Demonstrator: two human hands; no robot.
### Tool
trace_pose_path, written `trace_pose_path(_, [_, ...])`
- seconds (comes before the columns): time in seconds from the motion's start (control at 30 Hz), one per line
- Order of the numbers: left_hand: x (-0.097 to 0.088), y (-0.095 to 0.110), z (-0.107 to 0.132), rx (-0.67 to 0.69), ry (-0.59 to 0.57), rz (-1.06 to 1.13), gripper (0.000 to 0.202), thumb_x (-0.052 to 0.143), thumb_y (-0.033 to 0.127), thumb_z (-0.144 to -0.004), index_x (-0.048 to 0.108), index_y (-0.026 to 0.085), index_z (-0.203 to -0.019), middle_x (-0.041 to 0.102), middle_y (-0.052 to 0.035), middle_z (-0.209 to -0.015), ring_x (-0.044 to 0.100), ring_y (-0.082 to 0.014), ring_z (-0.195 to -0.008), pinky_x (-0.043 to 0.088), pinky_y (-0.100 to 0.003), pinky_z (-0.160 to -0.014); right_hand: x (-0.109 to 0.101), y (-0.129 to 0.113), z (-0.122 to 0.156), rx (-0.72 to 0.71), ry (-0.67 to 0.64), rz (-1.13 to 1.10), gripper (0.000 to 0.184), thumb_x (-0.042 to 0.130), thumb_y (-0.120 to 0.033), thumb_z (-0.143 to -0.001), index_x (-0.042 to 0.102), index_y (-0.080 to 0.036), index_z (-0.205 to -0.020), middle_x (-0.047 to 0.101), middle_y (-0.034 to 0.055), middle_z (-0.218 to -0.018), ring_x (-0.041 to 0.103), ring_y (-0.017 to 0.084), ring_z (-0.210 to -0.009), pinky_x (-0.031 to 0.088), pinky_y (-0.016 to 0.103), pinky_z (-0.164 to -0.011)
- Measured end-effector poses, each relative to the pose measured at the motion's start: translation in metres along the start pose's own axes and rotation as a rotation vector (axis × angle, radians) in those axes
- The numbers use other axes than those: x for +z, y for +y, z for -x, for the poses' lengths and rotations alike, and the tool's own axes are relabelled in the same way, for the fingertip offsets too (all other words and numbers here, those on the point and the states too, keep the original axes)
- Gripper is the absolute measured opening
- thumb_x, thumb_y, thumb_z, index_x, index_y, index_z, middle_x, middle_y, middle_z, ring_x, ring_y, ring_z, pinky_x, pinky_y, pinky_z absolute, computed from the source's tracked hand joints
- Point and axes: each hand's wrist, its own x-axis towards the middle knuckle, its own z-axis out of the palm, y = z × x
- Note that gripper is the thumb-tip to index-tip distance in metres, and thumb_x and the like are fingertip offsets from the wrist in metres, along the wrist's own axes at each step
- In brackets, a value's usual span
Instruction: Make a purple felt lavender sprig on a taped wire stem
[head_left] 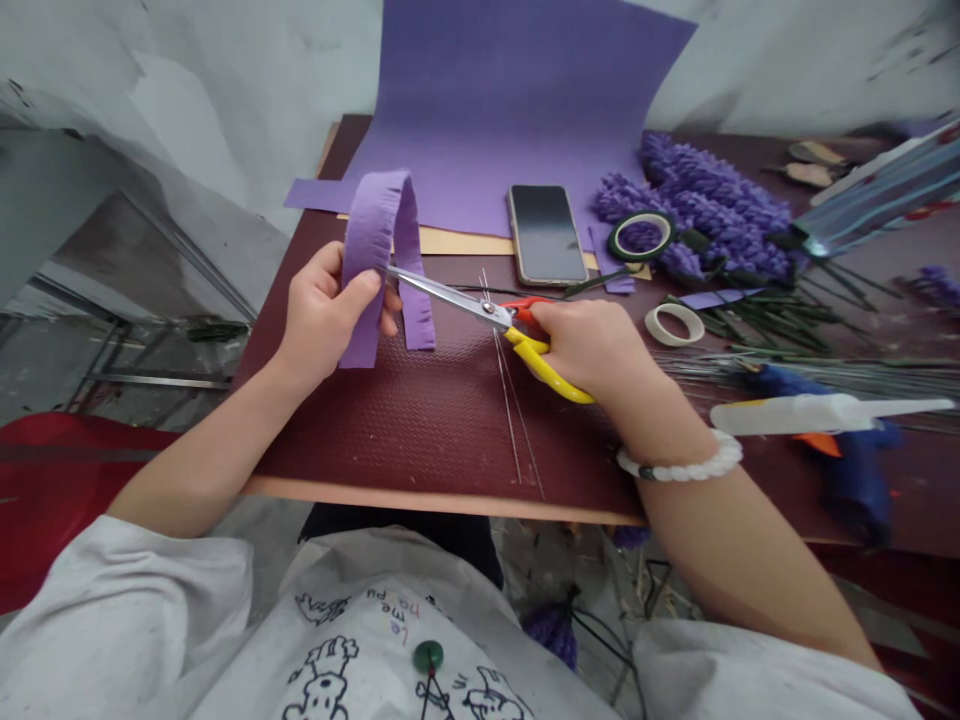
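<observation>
Right hand [592, 345] grips yellow-handled scissors [450, 297] pointing left, blades narrowly open at a purple felt strip [373, 265] pinched in left hand [326, 320].

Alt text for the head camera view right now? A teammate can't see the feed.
The left hand holds a fringed, looped strip of purple felt at the blades of yellow-handled scissors gripped in the right hand. Around them on a dark red textured tabletop lie a smartphone, purple lavender-like flower stems and a blue hot glue gun.
</observation>
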Motion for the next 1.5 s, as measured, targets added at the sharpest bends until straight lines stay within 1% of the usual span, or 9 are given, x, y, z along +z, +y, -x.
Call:
trace_pose_path(0.13, [0.0012, -0.0008, -0.0012, 0.010, 0.005, -0.019, 0.013, 0.054, 0.025, -0.079, 0.042, 0.020, -0.077, 0.059, 0.0034, -0.060, 0.056, -0.0094, -0.041, 0.046, -0.022, -0.043, -0.0004, 0.0007, 0.0025, -0.066, 0.025, -0.054, 0.035, 0.039, -0.041, -0.083, 0.061, -0.015, -0.089, 0.068, 0.0137, -0.091, 0.060, 0.023, -0.072, 0.021, 0.029, -0.055])
trace_pose_path(0.23, [0.0021, -0.0010, -0.0013, 0.022, 0.019, -0.021, 0.012, 0.054, 0.024, -0.079, 0.043, 0.020, -0.077, 0.057, 0.0043, -0.059, 0.056, -0.0089, -0.042, 0.046, -0.022, -0.044, 0.0000, 0.0010, 0.0031, -0.086, 0.035, -0.068, 0.034, 0.039, -0.039, -0.083, 0.060, -0.014, -0.093, 0.067, 0.0140, -0.095, 0.060, 0.023, -0.075, 0.021, 0.030, -0.055])
trace_pose_path(0.47, [0.0031, -0.0012, -0.0007, -0.008, 0.049, 0.012, 0.012, 0.058, 0.024, -0.077, 0.046, 0.020, -0.075, 0.060, 0.0033, -0.060, 0.057, -0.0092, -0.045, 0.044, -0.021, -0.043, 0.0013, 0.0007, 0.0018, -0.067, 0.043, -0.078, 0.032, 0.040, -0.040, -0.083, 0.061, -0.015, -0.088, 0.068, 0.0133, -0.088, 0.058, 0.022, -0.069, 0.020, 0.030, -0.055])
trace_pose_path(0.63, [0.0032, -0.0012, -0.0017, -0.013, 0.062, 0.024, 0.014, 0.060, 0.024, -0.076, 0.046, 0.021, -0.075, 0.061, 0.0041, -0.059, 0.056, -0.0085, -0.043, 0.043, -0.020, -0.041, 0.0039, -0.0015, -0.0018, -0.029, 0.048, -0.052, 0.038, 0.040, -0.044, -0.083, 0.064, -0.015, -0.086, 0.069, 0.0138, -0.080, 0.058, 0.023, -0.065, 0.019, 0.030, -0.054])
trace_pose_path(0.83, [0.0025, 0.0018, -0.0019, -0.071, 0.042, 0.042, 0.013, 0.059, 0.022, -0.074, 0.046, 0.021, -0.075, 0.060, 0.0052, -0.055, 0.055, -0.0098, -0.038, 0.041, -0.022, -0.037, 0.0056, -0.0028, -0.0051, 0.015, 0.043, -0.010, 0.043, 0.039, -0.049, -0.082, 0.064, -0.014, -0.079, 0.068, 0.0138, -0.075, 0.058, 0.024, -0.064, 0.019, 0.030, -0.054])
trace_pose_path(0.97, [0.0017, 0.0039, -0.0018, -0.051, 0.048, 0.081, 0.010, 0.054, 0.018, -0.072, 0.045, 0.021, -0.071, 0.059, 0.0050, -0.052, 0.050, -0.0088, -0.035, 0.037, -0.023, -0.035, 0.0037, -0.0008, -0.0015, -0.044, 0.055, -0.073, 0.038, 0.039, -0.046, -0.084, 0.062, -0.015, -0.088, 0.068, 0.0134, -0.087, 0.059, 0.024, -0.071, 0.022, 0.030, -0.055])
trace_pose_path(1.1, [0.0008, 0.0051, -0.0028, -0.041, 0.078, 0.140, 0.008, 0.054, 0.017, -0.070, 0.047, 0.022, -0.071, 0.059, 0.0046, -0.052, 0.050, -0.0101, -0.036, 0.037, -0.025, -0.036, 0.0027, -0.0005, 0.0016, -0.081, 0.073, -0.122, 0.038, 0.039, -0.044, -0.085, 0.058, -0.014, -0.097, 0.067, 0.0142, -0.097, 0.060, 0.024, -0.078, 0.024, 0.029, -0.056])
trace_pose_path(1.3, [0.0004, 0.0052, -0.0029, -0.064, 0.076, 0.106, 0.009, 0.056, 0.021, -0.074, 0.047, 0.022, -0.073, 0.059, 0.0039, -0.054, 0.052, -0.0112, -0.038, 0.040, -0.027, -0.040, 0.0016, -0.0009, 0.0015, -0.034, 0.009, -0.062, 0.038, 0.038, -0.046, -0.085, 0.061, -0.016, -0.092, 0.069, 0.0125, -0.081, 0.058, 0.024, -0.065, 0.020, 0.030, -0.055])
trace_pose_path(1.5, [-0.0003, 0.0026, -0.0020, -0.016, 0.042, 0.121, 0.008, 0.052, 0.021, -0.078, 0.046, 0.022, -0.074, 0.059, 0.0030, -0.056, 0.052, -0.0115, -0.039, 0.040, -0.027, -0.040, -0.0005, 0.0010, 0.0020, -0.018, 0.033, -0.071, 0.040, 0.037, -0.046, -0.085, 0.062, -0.016, -0.091, 0.069, 0.0132, -0.080, 0.059, 0.024, -0.064, 0.020, 0.030, -0.055])
